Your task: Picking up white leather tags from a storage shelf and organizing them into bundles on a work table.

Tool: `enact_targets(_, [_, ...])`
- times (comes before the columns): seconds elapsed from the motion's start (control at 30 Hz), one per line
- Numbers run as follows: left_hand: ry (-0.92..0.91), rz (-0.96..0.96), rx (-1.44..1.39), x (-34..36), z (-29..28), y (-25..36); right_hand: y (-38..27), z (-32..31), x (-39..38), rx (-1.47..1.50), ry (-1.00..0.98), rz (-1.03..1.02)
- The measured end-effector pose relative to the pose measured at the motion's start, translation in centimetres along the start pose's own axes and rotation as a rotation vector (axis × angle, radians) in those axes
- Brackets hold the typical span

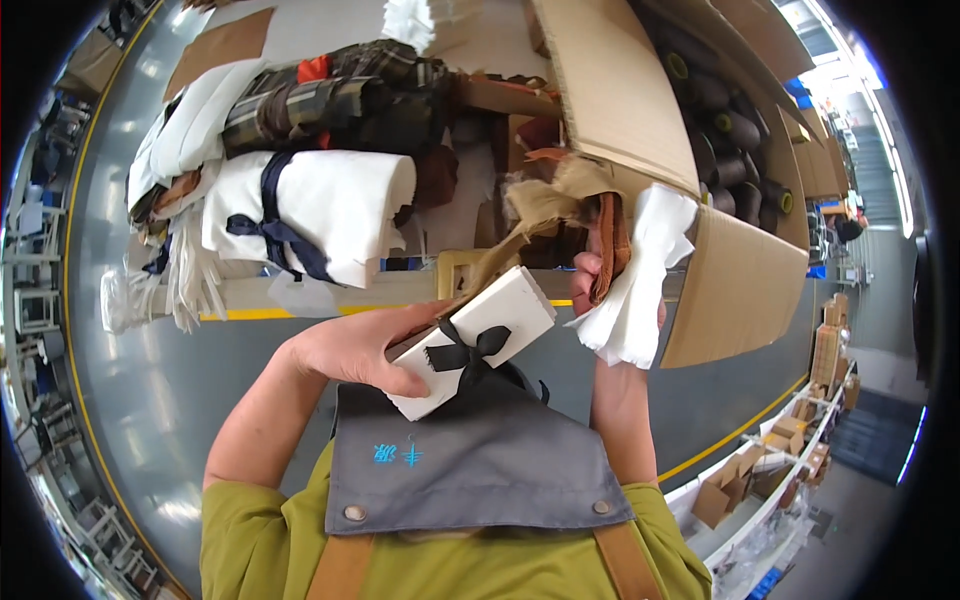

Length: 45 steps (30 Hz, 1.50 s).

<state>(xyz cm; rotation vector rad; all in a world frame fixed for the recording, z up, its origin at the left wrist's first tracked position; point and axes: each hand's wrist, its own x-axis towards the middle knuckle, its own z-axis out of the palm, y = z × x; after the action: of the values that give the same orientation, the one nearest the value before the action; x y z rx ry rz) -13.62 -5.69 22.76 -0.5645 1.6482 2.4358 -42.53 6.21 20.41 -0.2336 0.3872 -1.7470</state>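
Left hand grips a white bow-tied bundle at centre frame; right hand, at three o'clock of it, clutches white cloth and tan pieces. Risk: the overfilled right grip may shed cloth, and the bow could loosen under thumb pressure.

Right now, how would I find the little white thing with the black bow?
Start at the grey apron at the bottom. Just above it, the left hand holds the white bundle. Unlike the bigger white roll tied in navy, it is small, flat, with a black bow.
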Motion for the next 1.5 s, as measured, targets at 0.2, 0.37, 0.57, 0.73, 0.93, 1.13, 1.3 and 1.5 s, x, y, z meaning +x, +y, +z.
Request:
enact_targets(0.2, [0.009, 0.074, -0.016, -1.9, -1.1, -1.7, -1.4, -2.4, 1.0, -0.363, 0.174, -0.109])
enact_targets(0.37, [0.145, 0.337, -0.016, -6.5, -2.4, -3.1, -0.6, 0.8, 5.0, -0.761, 0.168, -0.217])
enact_targets(0.57, [0.906, 0.983, -0.572, -11.5, 0.6, -12.2, -0.9, 2.3, 7.8, -1.248, 0.348, 0.111])
enact_targets(0.73, [0.702, 1.023, -0.721, -13.2, -2.0, -13.6, 0.6, 2.6, 7.8, -1.315, 0.343, 0.217])
enact_targets(0.93, [0.711, 1.003, -0.830, -11.5, -1.6, -12.6, 0.3, 1.8, 7.0, -1.501, 0.277, 0.169])
enact_targets(1.13, [0.575, 0.858, -0.792, -8.8, -1.9, -6.5, 0.2, 2.3, 4.6, -1.778, 0.223, -0.128])
enact_targets(1.3, [0.382, 0.825, -0.834, -7.5, -2.0, -4.4, 0.5, 5.7, 0.5, -1.821, 0.210, -0.305])
enact_targets(1.5, [0.372, 0.733, -0.831, -6.7, -2.5, -3.8, 2.0, 8.3, -4.0, -1.403, 0.158, -0.305])
